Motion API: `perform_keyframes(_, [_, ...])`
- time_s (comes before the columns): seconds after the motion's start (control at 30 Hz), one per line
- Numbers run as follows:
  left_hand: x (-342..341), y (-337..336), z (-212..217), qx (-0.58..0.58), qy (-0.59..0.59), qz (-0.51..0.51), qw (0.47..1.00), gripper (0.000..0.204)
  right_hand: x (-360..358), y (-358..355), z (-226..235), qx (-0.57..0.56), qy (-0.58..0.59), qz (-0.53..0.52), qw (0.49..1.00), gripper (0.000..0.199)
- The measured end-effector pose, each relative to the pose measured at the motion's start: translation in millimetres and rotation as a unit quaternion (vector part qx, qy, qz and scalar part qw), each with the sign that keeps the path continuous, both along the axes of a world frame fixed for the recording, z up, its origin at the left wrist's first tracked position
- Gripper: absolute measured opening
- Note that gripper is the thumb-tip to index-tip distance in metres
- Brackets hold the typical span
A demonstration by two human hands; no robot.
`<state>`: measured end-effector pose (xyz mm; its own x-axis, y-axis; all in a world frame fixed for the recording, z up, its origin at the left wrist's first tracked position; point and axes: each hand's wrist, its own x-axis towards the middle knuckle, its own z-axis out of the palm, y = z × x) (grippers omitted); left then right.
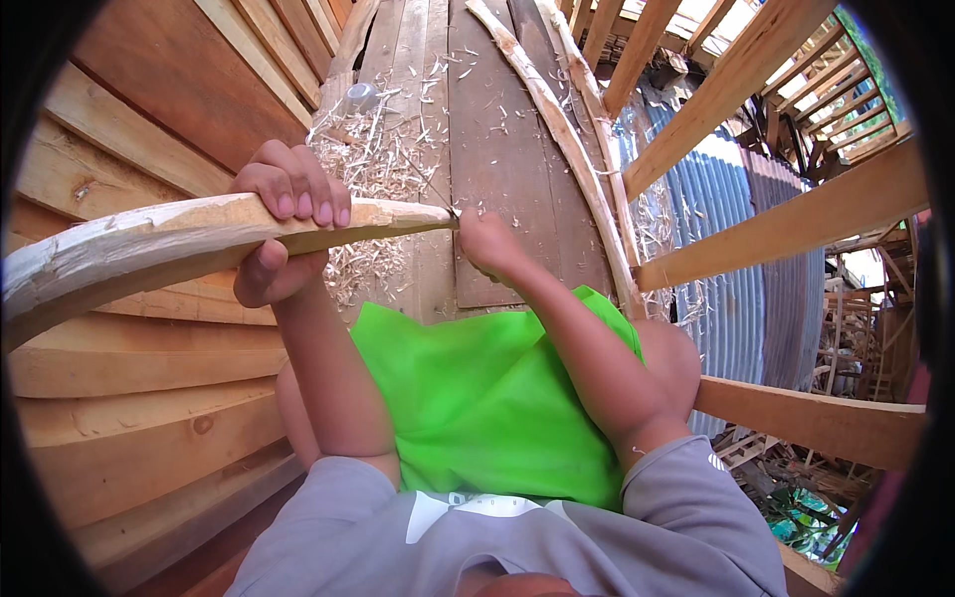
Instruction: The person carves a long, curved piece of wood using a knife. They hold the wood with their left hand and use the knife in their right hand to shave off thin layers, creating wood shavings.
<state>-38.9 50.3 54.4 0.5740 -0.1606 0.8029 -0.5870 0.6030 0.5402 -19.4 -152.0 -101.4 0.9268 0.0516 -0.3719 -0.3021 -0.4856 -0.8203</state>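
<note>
A long, curved, pale piece of wood (149, 231) crosses in front of me, its thick end at the far left and its narrow tip near the middle. My left hand (290, 187) is wrapped round it, fingers over the top and thumb below. At the narrow tip, my right hand (487, 245) is closed in a fist. A thin dark line (428, 185), perhaps a blade, slants from the fist toward the floor shavings. What the fist grips is hidden by the fingers.
Curled wood shavings (373, 189) litter the plank floor (497, 149), with a small clear cup (360, 97) among them. Two long peeled poles (557, 129) lie to the right. A board wall (149, 378) stands left; wooden rails (796, 224) and corrugated metal sheets (711, 239) are right.
</note>
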Motion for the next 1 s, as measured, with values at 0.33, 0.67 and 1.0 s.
perform_keyframes(0.33, [0,0,6,0.007,0.050,0.030,0.998,0.030,2,28,31,0.059,0.026,-0.024,0.998,0.048])
perform_keyframes(0.67, [1,-5,5,-0.035,0.058,0.022,0.997,0.029,5,18,5,0.051,0.078,-0.071,0.993,0.050])
perform_keyframes(1.0, [3,2,1,-0.027,0.040,0.004,0.999,0.029,3,0,-1,0.091,0.159,-0.097,0.978,0.047])
